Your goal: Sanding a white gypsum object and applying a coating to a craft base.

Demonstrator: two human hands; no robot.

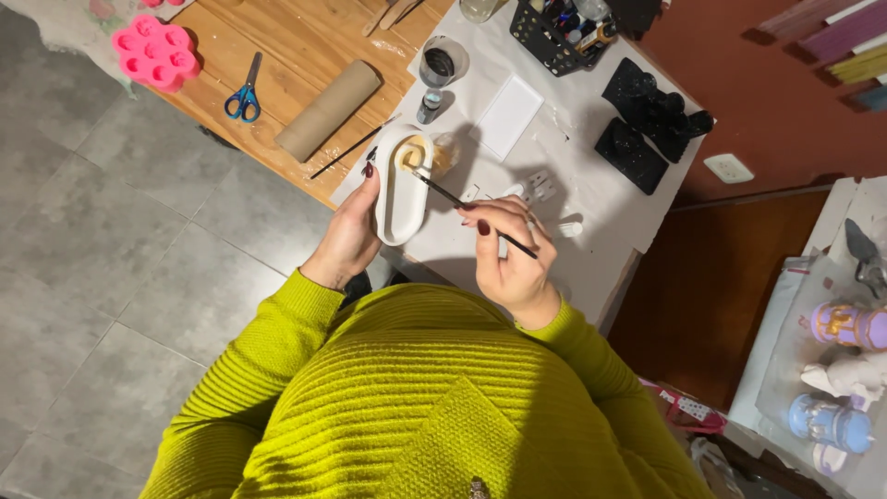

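Observation:
My left hand holds a white oblong tray-shaped casting by its left side, above the edge of the table. One end of the casting is painted gold. My right hand pinches a thin dark paintbrush. The brush tip touches the gold end of the casting. Both sleeves are lime green knit.
White paper covers the wooden table. On it lie a white square tile, a glass of dark water, a small paint bottle, black moulds, a cardboard tube, blue scissors and a pink mould. Painted figurines stand at right.

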